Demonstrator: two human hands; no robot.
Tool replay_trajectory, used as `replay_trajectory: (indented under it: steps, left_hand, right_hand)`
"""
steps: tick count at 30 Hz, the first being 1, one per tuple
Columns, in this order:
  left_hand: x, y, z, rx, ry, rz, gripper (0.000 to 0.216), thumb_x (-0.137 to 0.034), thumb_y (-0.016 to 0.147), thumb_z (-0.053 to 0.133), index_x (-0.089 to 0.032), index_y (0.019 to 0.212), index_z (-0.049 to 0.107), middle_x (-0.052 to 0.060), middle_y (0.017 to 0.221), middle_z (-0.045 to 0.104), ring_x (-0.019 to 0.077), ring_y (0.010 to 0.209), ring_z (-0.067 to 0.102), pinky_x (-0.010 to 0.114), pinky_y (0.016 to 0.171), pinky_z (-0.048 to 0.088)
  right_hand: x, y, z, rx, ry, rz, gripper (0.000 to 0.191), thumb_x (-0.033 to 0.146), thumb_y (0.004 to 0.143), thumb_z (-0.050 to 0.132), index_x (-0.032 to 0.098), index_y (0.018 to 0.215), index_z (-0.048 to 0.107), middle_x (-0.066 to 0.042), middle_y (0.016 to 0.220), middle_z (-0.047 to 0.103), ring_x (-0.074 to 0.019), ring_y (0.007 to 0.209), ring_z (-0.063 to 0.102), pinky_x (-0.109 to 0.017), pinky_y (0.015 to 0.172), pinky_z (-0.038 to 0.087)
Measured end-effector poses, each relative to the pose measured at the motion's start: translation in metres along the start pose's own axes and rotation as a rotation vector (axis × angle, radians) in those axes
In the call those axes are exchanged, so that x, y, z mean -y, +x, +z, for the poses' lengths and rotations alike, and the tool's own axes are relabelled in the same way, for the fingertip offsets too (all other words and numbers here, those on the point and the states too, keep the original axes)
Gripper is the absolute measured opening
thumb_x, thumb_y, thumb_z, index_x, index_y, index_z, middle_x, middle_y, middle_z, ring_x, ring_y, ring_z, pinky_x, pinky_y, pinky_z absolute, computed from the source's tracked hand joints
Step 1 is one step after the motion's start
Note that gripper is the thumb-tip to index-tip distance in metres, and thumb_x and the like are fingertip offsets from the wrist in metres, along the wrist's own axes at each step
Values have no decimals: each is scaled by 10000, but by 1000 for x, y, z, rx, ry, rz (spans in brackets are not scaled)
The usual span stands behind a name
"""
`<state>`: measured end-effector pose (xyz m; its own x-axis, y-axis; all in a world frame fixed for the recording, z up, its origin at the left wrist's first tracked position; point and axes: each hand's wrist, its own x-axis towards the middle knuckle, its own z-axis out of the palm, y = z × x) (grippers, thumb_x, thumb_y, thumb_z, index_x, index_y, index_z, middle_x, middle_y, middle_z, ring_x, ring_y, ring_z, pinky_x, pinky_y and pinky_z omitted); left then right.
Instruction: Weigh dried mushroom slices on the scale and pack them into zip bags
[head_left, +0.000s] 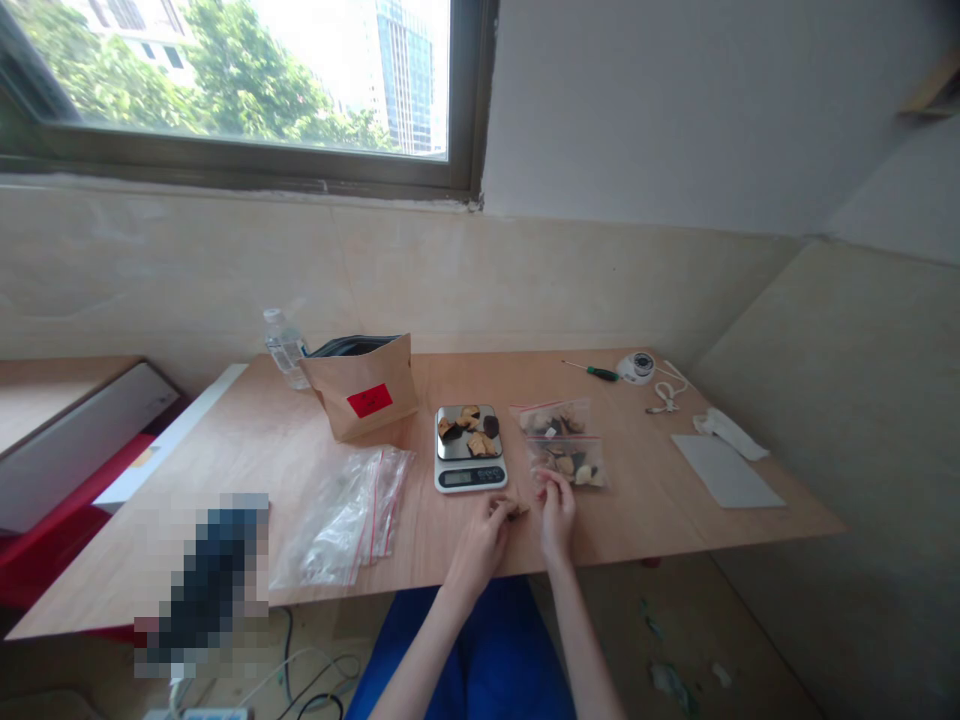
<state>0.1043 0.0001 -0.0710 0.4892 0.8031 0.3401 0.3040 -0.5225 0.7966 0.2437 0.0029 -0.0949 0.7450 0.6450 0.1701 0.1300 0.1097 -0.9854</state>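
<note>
Pieces point(482, 443) of something brown and tan, much like dried mushroom, lie loosely on the steel plate of a small white scale point(471, 478); its display is too small for me to read. Taking that scale as the centre of the dial, with twelve at the wall, the person's left hand point(489, 530) is near six o'clock, its fingertips pinched on one more brownish fragment point(517, 508), held just off the scale's near edge. At four o'clock is the right hand point(556, 515), fingers curled at the near side of the lower filled bag point(577, 462); I cannot tell whether they grip it. That bag lies at three o'clock, touching the upper filled bag point(568, 408) beyond it, both red-edged with similar chunks inside. Clear bags point(341, 520) with red seals are spread at eight o'clock. Up at ten stands a brown paper pouch point(349, 375), open-mouthed, red label facing us, and just behind it a plastic bottle point(286, 348). A green-handled screwdriver point(602, 374) points towards a white dome camera point(637, 368) at two. Well out at three lies a white sheet point(727, 472). The window point(247, 80) opens onto trees around eleven.
</note>
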Motion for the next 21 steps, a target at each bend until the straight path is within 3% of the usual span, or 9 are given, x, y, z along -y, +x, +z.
replay_trajectory:
  steps: [4, 9, 12, 16, 21]
  left_hand:
    - [6, 0, 1, 7, -32, -30, 388, -63, 826, 407, -214, 1159, 537, 88, 1092, 526, 167, 989, 573, 337, 881, 495]
    - [6, -4, 0, 22, -16, -47, 449, -51, 798, 420, -244, 1190, 526, 80, 1124, 538, 196, 1063, 545, 379, 935, 463]
    - [5, -6, 0, 31, -30, -70, 492, -38, 788, 411, -248, 1224, 500, 80, 1144, 540, 198, 1074, 540, 389, 945, 456]
    - [5, -6, -2, 49, -51, -99, 480, -58, 795, 413, -239, 1232, 497, 94, 1182, 532, 202, 1080, 549, 383, 938, 464]
    - [7, -7, -2, 27, -92, -132, 508, -51, 784, 413, -215, 1263, 456, 103, 1230, 517, 203, 1115, 530, 384, 953, 450]
  right_hand:
    - [0, -2, 3, 69, -40, -29, 256, 335, 815, 427, 158, 877, 601, -71, 803, 643, -130, 559, 508, -249, 513, 442]
    - [4, -4, 6, 124, -125, -151, 230, 309, 839, 416, 171, 840, 599, -87, 871, 644, -201, 796, 581, -344, 721, 479]
    - [11, -11, 4, 202, -181, -198, 252, 345, 873, 413, 175, 915, 594, -96, 940, 626, -209, 861, 579, -349, 752, 479]
    - [21, -30, -1, 365, -325, -332, 287, 375, 819, 558, 212, 1055, 569, -88, 1020, 586, -225, 953, 552, -380, 833, 469]
    - [24, -43, -11, 432, -415, -402, 316, 345, 808, 590, 224, 1096, 544, -86, 1047, 582, -235, 991, 544, -404, 868, 460]
